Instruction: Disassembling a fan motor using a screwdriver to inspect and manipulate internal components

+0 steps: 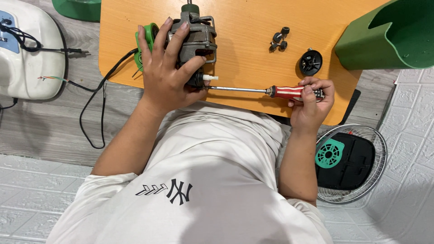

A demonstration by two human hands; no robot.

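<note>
My left hand point(165, 72) grips a grey metal fan motor point(196, 34) that rests on the orange table point(248, 54); a green plastic part point(147, 38) sits at the motor's left and a black cable point(97, 99) trails off it. My right hand point(309, 101) holds a screwdriver point(289, 91) by its red and white striped handle. The long steel shaft runs left, and its tip meets the motor's near end beside a small white stub point(210, 77).
Several small black parts point(279, 38) and a round black cap point(311, 62) lie on the table. A green fan housing point(389, 36) stands at the right. A wire fan grille point(355, 162) with a green hub lies on the floor; a white fan base point(27, 49) is at left.
</note>
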